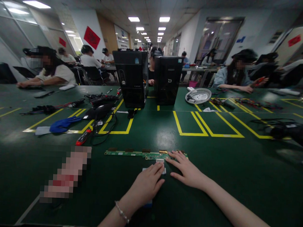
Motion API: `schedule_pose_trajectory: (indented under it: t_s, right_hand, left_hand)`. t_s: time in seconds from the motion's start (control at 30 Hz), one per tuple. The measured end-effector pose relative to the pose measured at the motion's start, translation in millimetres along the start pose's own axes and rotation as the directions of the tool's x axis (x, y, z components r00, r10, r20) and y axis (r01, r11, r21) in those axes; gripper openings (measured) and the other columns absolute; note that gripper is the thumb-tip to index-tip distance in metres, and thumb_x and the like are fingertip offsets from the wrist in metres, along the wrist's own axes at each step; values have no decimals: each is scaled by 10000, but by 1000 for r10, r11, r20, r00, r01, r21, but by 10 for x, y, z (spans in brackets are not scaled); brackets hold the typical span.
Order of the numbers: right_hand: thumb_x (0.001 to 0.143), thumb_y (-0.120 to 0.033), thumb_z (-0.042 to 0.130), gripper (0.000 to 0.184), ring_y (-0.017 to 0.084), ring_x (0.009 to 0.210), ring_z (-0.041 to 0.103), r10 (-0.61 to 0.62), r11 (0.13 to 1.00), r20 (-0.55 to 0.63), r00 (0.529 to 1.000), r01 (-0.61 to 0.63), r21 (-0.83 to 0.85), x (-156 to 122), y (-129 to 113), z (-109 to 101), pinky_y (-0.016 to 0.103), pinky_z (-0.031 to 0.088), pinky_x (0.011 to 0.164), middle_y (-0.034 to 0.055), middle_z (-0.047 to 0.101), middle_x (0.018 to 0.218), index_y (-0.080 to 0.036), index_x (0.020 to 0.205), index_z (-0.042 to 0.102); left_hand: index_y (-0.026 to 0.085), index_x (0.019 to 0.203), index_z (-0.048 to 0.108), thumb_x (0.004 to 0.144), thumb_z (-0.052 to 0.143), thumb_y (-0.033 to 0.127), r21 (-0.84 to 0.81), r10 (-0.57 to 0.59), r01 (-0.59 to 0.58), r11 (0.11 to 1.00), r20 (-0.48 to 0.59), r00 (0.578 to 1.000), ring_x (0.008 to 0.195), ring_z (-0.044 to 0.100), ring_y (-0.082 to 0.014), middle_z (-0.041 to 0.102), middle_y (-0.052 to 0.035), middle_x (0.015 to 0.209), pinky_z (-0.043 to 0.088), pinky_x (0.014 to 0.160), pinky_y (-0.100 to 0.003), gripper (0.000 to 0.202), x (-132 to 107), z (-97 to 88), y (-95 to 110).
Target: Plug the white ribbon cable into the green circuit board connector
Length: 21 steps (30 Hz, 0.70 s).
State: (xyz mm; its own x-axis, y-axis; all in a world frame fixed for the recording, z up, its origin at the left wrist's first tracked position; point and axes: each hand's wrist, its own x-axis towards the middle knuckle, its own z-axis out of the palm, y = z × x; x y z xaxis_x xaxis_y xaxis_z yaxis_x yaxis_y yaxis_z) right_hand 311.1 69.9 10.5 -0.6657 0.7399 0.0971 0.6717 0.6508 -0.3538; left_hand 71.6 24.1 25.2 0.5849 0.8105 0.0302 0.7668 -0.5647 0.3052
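A long narrow green circuit board [137, 154] lies flat on the dark green table, just ahead of me. My right hand [186, 170] rests with fingers spread, fingertips on the board's right end. My left hand [146, 187], with a bead bracelet at the wrist, lies palm down on a flat white ribbon or strip [163, 170] that runs from the board's white connector [160, 160] toward me. Its fingers are stretched forward and hold nothing that I can see.
Two black computer towers [133, 77] stand at the table's middle. Left of me lie a red-handled screwdriver [83, 137], a blue cloth [63, 124] and black cables [101, 111]. A white fan grille [198, 95] sits behind yellow tape boxes. Several seated people work around the far sides.
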Motion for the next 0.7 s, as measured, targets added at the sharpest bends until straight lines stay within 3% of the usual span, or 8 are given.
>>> schedule_pose_trajectory:
  t_s: [0.2,0.4,0.7]
  right_hand:
    - [931,-535,457,582,272,1433,204,-6,1000,-6,1000,6,15,-7,6,10,539,187,1160,63,304,1536,-294,1458,396]
    - [929,-541,457,591,273,1435,197,1,1000,4,1000,-1,10,-10,4,-5,538,185,1160,61,302,1537,-300,1463,386]
    - [923,-536,469,593,270,1431,209,-2,1000,2,1000,2,16,-13,1,-19,531,189,1158,69,297,1539,-292,1459,396]
  left_hand:
    - [187,1417,446,980,437,318,20,19,-19,1000,1,1000,1322,459,-255,454,-91,1477,418,1056,-430,456,13,-9,-34]
    - [192,1380,487,994,418,283,25,166,-166,986,-16,986,1324,457,-199,494,-69,1449,338,1120,-381,403,34,-94,-129]
    - [189,1397,461,975,467,342,32,159,-158,987,-14,987,1336,442,-233,469,-98,1465,364,1100,-409,449,24,-46,-126]
